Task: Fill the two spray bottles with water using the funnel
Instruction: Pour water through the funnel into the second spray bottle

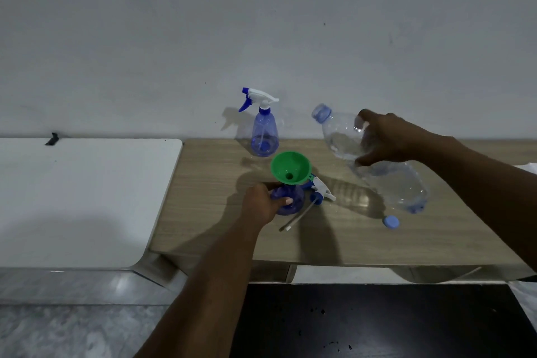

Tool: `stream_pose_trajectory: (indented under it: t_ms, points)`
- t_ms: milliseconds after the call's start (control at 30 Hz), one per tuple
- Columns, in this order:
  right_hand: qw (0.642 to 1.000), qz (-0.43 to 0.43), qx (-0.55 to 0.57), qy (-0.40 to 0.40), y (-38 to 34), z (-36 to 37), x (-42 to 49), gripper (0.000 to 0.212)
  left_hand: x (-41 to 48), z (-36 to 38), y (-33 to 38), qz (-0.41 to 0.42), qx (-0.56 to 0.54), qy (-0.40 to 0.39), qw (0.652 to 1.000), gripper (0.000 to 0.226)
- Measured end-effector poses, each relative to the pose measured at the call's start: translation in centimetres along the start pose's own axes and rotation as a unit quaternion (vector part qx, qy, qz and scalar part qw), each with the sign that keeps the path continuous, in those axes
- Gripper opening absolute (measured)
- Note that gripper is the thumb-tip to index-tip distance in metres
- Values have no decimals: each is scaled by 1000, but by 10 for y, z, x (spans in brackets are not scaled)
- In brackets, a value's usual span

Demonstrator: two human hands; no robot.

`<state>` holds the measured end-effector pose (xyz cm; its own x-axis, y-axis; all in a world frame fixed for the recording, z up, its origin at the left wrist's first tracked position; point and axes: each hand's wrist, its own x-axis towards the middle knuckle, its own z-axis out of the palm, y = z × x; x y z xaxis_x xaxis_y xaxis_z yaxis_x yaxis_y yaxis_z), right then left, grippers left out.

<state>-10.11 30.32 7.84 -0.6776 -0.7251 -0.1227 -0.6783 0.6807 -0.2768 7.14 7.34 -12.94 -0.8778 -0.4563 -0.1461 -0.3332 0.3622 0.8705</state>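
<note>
Pour not begun: left hand (263, 202) fingers clamp open spray bottle (287, 202) bearing funnel (290, 167), right hand (386, 139) fingers clamp tilted water bottle (343, 141); capped spray bottle (264, 132) at tabletop (220, 227) far edge seemingly unfilled.

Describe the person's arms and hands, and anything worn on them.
Both are bare. The left hand and right hand wear no gloves; no sleeve, watch or bracelet shows on either forearm up to the frame's edge. Rings: too small to tell.

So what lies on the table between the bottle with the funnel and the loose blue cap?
The removed trigger head with its dip tube, close beside the bottle; beyond it bare table up to the cap. Head view.
</note>
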Motion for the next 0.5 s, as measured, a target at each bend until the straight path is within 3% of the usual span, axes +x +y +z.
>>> stream_pose_trajectory:
  t_ms: [200,500]
  points:
    - [964,61,208,151,13,2,-12,74,5,2,-7,-14,-12,-6,1000,70]
    - [899,139,296,292,14,50,-18,89,2,1,-1,-16,-25,-7,1000,64]
